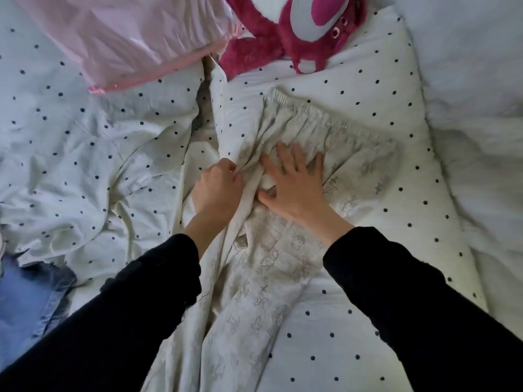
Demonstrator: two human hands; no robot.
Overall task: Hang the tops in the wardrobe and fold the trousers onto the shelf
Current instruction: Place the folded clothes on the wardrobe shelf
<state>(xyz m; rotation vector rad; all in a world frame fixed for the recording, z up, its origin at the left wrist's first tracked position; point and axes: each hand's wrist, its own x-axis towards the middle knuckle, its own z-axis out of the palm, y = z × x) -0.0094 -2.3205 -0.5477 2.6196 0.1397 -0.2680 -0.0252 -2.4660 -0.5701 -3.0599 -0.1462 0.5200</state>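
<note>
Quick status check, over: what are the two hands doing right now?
Left hand pinching a fold of the pale printed trousers. Right hand open, pressing them flat below the waistband. Trousers spread on the dotted duvet, not yet folded. Nothing in the way.

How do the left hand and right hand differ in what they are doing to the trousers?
The left hand pinches a fold of the trousers; the right hand lies flat on them. Left fingers are curled, right fingers straight and spread. Both touch the cloth below the waistband and wear black sleeves.
</note>
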